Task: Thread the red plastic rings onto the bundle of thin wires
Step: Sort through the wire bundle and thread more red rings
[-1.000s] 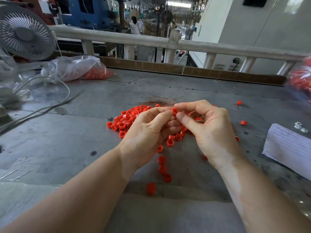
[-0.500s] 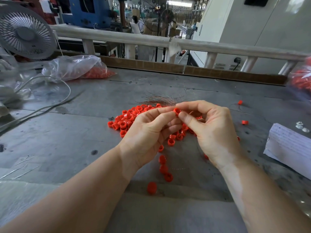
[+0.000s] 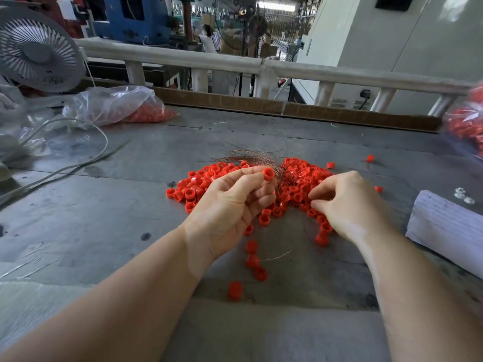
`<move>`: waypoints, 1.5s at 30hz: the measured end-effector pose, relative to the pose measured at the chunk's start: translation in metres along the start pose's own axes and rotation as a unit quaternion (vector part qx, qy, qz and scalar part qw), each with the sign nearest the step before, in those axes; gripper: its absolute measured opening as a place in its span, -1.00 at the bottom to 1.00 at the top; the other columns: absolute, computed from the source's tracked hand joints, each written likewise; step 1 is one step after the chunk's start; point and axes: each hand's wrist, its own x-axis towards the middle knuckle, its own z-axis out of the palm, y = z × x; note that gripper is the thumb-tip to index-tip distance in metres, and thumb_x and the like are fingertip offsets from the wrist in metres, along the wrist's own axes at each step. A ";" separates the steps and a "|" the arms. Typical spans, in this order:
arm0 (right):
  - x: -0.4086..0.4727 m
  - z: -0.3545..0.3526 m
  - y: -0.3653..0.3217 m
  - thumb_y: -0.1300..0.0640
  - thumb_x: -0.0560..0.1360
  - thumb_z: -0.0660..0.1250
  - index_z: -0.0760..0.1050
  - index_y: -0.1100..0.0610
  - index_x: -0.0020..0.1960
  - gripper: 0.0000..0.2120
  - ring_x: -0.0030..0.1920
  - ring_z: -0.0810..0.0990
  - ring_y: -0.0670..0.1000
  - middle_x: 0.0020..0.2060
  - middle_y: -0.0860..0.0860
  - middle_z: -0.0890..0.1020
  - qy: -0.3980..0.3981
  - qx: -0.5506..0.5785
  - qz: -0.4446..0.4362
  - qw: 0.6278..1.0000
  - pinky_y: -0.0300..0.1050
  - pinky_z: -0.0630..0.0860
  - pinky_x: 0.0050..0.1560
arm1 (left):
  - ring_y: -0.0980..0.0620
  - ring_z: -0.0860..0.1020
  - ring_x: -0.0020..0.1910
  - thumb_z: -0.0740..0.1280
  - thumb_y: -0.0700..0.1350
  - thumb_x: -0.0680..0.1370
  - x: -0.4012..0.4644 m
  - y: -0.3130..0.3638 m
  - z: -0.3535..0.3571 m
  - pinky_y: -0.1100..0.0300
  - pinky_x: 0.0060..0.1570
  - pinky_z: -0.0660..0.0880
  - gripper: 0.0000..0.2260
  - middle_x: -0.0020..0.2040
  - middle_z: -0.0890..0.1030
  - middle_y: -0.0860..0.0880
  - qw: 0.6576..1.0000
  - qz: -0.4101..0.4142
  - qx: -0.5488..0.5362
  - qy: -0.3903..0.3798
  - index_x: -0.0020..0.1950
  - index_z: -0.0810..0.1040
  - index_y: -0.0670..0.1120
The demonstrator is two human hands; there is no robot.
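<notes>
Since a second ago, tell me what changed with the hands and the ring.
The right hand let go of the ring and pulled away to the right, its fingers now curled over the ring pile. The left hand alone holds the red ring at its fingertips against the wire bundle. The pile, plastic bag and fan stayed put.

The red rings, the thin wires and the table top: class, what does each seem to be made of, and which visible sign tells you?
Red rings: probably moulded plastic, uniform colour with a soft sheen.
Thin wires: likely bare copper, reddish-brown hair-fine strands that glint.
Table top: seemingly sheet metal, dull grey, scuffed and stained with faint reflections; painted board cannot be ruled out.
</notes>
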 end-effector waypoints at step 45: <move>-0.002 0.008 -0.018 0.36 0.30 0.48 0.57 0.05 -0.20 -0.76 -0.23 0.61 -0.16 -0.32 -0.10 0.66 0.024 0.497 -0.127 0.858 -0.32 0.54 -0.14 | 0.16 0.54 -0.37 0.23 -0.24 0.52 -0.004 0.003 0.004 0.35 -0.26 0.56 -0.87 -0.36 0.56 0.00 0.998 -0.035 -0.032 -0.043 -0.13 0.57 -0.16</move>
